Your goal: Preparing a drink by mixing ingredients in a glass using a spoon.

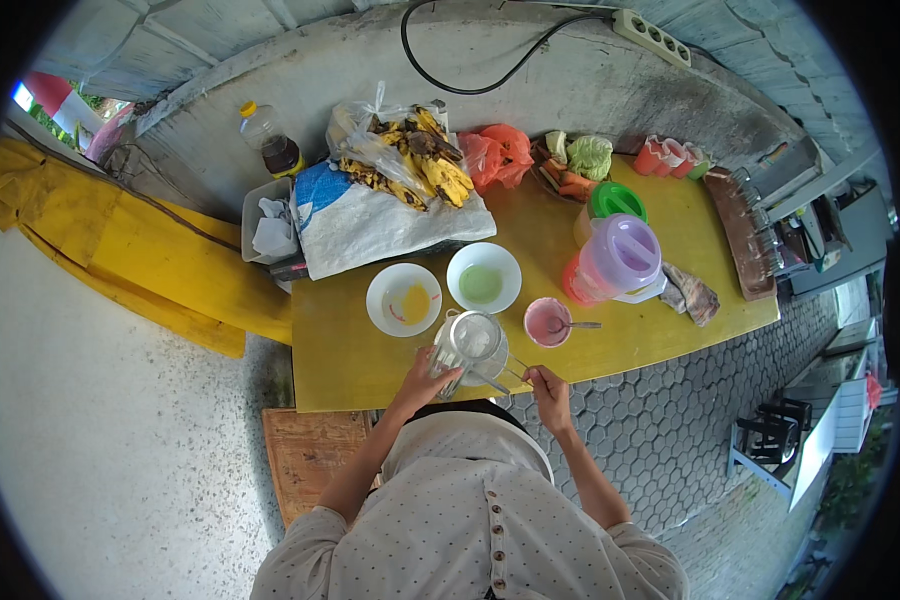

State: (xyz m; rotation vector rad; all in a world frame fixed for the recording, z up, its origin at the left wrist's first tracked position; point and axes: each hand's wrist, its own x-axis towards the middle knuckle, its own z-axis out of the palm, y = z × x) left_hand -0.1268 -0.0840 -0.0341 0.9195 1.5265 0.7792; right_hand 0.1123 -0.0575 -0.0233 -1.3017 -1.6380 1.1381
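Observation:
My left hand (422, 381) grips a clear, see-through jug (445, 361) and holds it tilted near the table's front edge. Pinched in the fingers of my right hand (550, 391) is the thin wire handle of a strainer (500, 365). The strainer's round head lies close behind the jug and is partly hidden by it; whether the two touch I cannot tell. Beyond them stand a white bowl with yellow contents (414, 303) and a white bowl with pale green contents (481, 285). Right of these is a small pink-coated bowl (540, 322) with a spoon (585, 325) in it.
A lidded purple pitcher (621, 251) and a green-lidded one (618, 204) stand on the yellow table (345, 375). Bananas (435, 165) lie on a white sack (397, 234) at the back. A crumpled cloth (691, 294) and a brown tray (740, 240) are at right.

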